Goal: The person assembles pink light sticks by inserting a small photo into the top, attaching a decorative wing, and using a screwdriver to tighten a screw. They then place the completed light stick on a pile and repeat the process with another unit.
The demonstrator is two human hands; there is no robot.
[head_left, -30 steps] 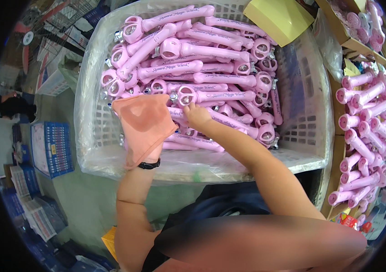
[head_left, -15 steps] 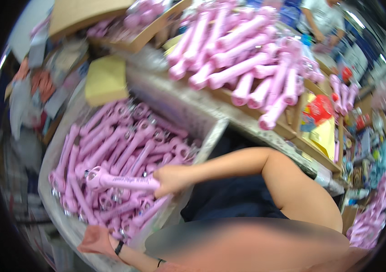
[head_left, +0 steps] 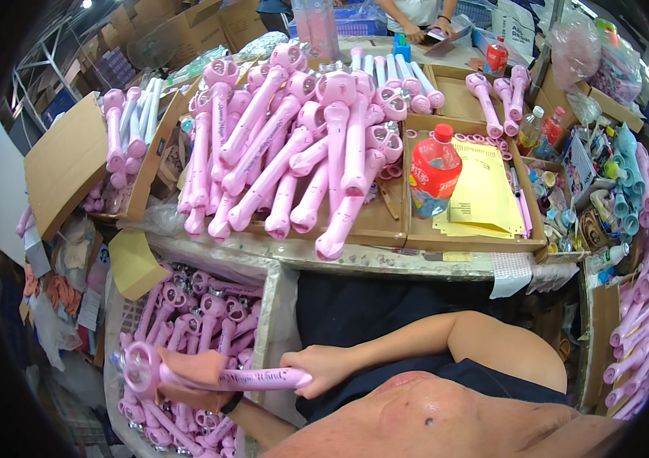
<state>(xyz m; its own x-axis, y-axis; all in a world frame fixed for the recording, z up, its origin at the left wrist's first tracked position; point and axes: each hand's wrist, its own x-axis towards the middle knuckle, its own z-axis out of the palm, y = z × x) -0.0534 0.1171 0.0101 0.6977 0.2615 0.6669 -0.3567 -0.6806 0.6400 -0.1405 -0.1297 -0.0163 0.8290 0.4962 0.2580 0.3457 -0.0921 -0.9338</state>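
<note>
A pink toy wand with a round, clear-fronted head lies level across the bin's right wall. My right hand is closed round the end of its handle. Near the head, my left hand wraps the shaft with a peach-coloured cloth or glove over its fingers; a dark band circles that wrist. Below both hands, the bin holds many similar pink wands in a loose heap.
More pink wands are piled in a cardboard tray on the bench. Beside them stand a red-capped bottle and yellow sheets. A yellow block-shaped piece rests on the bin's far corner. Across the bench, another person's hands are at work.
My left hand has come up from the bin's near edge onto the wand, near its head. The wand and my right hand have moved right, and my view has tilted up toward the bench.
</note>
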